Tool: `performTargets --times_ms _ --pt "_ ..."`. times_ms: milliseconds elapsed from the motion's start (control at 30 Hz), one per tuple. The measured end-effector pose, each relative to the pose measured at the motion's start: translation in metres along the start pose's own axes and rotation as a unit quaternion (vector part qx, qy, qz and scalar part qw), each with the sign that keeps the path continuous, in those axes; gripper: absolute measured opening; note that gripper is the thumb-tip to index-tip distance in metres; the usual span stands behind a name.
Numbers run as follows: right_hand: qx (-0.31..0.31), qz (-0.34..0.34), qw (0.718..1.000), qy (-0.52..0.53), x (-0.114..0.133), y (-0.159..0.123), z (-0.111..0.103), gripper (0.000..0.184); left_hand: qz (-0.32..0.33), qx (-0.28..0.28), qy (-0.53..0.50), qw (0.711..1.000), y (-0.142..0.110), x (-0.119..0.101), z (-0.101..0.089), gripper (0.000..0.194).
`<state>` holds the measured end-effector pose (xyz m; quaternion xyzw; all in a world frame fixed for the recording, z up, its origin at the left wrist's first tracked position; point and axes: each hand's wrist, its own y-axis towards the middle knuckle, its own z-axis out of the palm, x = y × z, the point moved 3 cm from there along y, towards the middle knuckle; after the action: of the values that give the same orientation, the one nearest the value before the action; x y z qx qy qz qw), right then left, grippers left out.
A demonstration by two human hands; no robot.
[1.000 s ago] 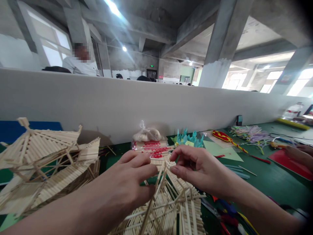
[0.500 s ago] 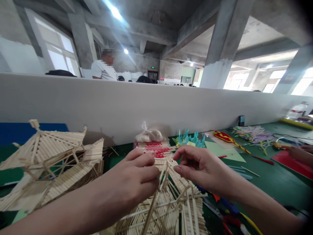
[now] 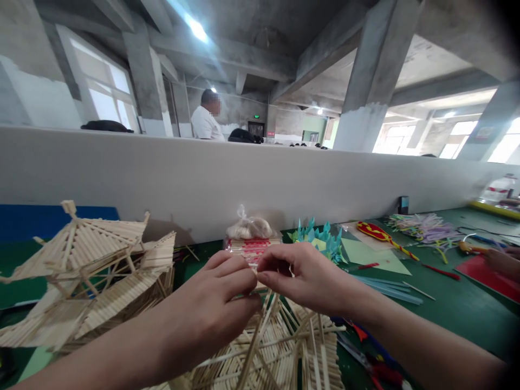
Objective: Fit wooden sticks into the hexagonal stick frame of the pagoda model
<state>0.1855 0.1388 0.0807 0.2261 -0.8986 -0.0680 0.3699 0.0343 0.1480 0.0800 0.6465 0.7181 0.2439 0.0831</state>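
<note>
My left hand (image 3: 227, 300) is closed in a pinch just above a model of thin wooden sticks (image 3: 280, 346). Close beside it, my right hand (image 3: 294, 273) has its fingers curled inward, thumb and fingertips together near the left fingertips. Whatever sits between the fingers is too small or hidden to make out. The stick model has slatted panels and crossing struts, and its far part is covered by my hands. To the left stands a finished-looking stick pavilion (image 3: 101, 244) with a pointed, slatted roof.
Behind my hands lie a bag (image 3: 249, 227) and red-printed packs of sticks (image 3: 252, 246). Turquoise folded paper pieces (image 3: 319, 235), scissors (image 3: 355, 352) and pale blue strips (image 3: 390, 290) lie rightward. A white partition (image 3: 260, 181) borders the green table; another person's hand (image 3: 501, 265) is far right.
My right hand has moved left, and its fingertips are now near those of my left hand. The standing person beyond the partition appears farther right.
</note>
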Motion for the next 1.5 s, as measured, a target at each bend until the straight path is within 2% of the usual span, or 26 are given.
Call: performTargets --times_ms 67,133,300,400,500,600,700,833,933,1067,1333,1500 --pt "0.01 0.0 1.0 -0.004 -0.003 0.012 0.004 0.009 0.0 0.008 0.018 1.0 -0.002 -0.002 0.001 0.028" --pt "0.048 0.021 0.999 -0.004 -0.006 0.023 0.009 0.01 -0.001 0.012 0.02 1.0 -0.004 -0.004 0.002 0.031" --pt "0.154 0.057 0.986 0.009 -0.005 0.041 0.02 0.016 -0.001 -0.026 0.014 1.0 -0.006 -0.008 0.004 0.035" --pt "0.175 0.064 0.982 0.011 -0.005 0.046 0.023 0.018 0.008 -0.023 0.021 0.999 -0.008 -0.007 0.005 0.033" --pt "0.173 0.078 0.982 0.007 -0.008 0.048 0.025 0.02 0.001 -0.048 0.011 0.999 -0.014 0.002 0.002 0.028" --pt "0.179 0.097 0.979 0.013 -0.013 0.048 0.028 0.019 -0.061 -0.068 0.004 0.996 -0.027 0.019 -0.006 0.019" --pt "0.187 0.108 0.976 0.014 -0.014 0.048 0.029 0.014 -0.132 -0.049 0.005 0.99 -0.042 0.034 -0.015 0.016" --pt "0.181 0.118 0.976 -0.011 -0.015 0.047 0.031 0.013 -0.19 -0.049 -0.037 0.98 -0.054 0.041 -0.021 0.018" --pt "0.185 0.126 0.974 -0.013 -0.014 0.048 0.033 0.014 -0.231 -0.04 -0.086 0.968 -0.056 0.044 -0.015 0.023" --pt "0.189 0.142 0.972 -0.011 -0.013 0.047 0.035 0.013 -0.282 -0.016 -0.15 0.948 -0.054 0.052 0.002 0.024" --pt "0.171 0.147 0.974 0.011 -0.009 0.044 0.035 0.015 -0.314 0.025 -0.214 0.925 -0.044 0.062 0.032 0.027" --pt "0.182 0.142 0.972 0.042 -0.012 0.044 0.036 0.014 -0.307 -0.002 -0.25 0.918 -0.04 0.064 0.036 0.026"
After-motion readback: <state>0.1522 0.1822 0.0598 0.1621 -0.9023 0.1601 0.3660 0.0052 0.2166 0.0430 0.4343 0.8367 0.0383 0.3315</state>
